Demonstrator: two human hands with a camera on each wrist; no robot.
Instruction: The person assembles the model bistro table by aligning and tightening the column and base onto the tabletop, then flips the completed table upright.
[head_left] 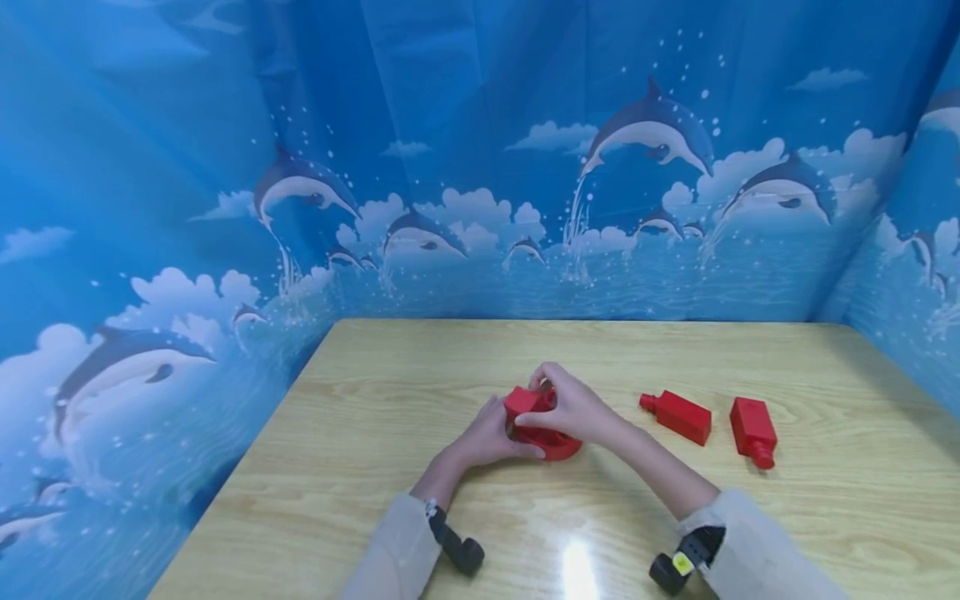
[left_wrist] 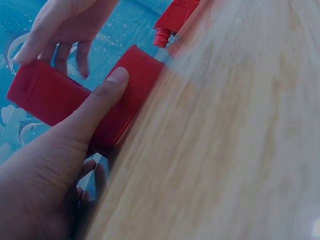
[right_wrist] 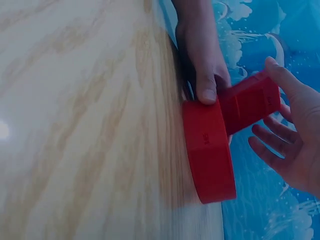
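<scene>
On the table, my left hand (head_left: pixel 483 433) grips a round red plastic piece (head_left: pixel 561 448) with a curved outer wall. The left thumb presses on that wall in the left wrist view. A red rectangular block (right_wrist: pixel 250 102) sticks out at an angle from the round piece (right_wrist: pixel 209 150). My right hand (head_left: pixel 577 408) reaches in from the right and pinches this block near its outer end, thumb on the near side. The right hand's other fingers hang partly curled beside it. Where the block meets the round piece is hidden.
To the right on the wooden table (head_left: pixel 420 358) lie two loose red blocks with narrow ribbed necks: one block (head_left: pixel 681 417) has its neck toward the left, the other block (head_left: pixel 753 423) toward the person. A blue dolphin-print curtain (head_left: pixel 480 167) hangs behind the table.
</scene>
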